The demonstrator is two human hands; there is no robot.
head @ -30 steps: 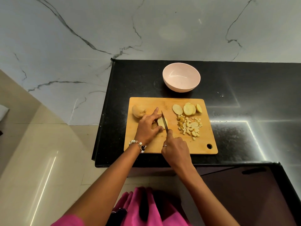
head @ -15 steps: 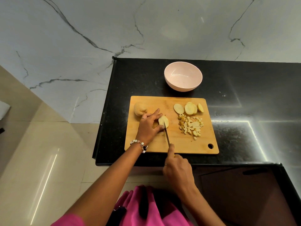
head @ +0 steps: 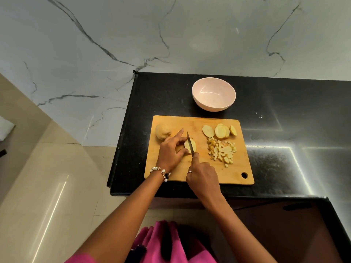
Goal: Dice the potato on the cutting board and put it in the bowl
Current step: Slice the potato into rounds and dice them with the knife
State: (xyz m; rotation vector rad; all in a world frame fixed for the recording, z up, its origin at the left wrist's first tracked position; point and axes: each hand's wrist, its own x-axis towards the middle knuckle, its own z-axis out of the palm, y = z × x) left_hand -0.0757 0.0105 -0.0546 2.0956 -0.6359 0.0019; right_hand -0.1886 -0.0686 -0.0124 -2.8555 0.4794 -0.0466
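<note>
On the wooden cutting board (head: 201,168), near its left middle, the left hand (head: 171,152) pins a flat potato slice (head: 190,145) with curled fingertips, forefinger stretched forward, while the right hand (head: 203,175) is wrapped round the handle of a knife (head: 190,142) whose blade lies across that slice. A skin-on potato chunk (head: 163,131) sits just behind the left hand; more slices (head: 220,131) fan along the far right edge, with a heap of dice (head: 222,150) just below them. The pink bowl (head: 195,92) stands on the black worktop (head: 284,130) beyond the board, with nothing in it that I can see. Raw potato is probably firm and light, yet its cut faces are wet and likely to slide, so holding the slice flat-side down, fingertips tucked back from the blade, seems safest. The dice look loose and small, probably best scooped together rather than picked singly.
</note>
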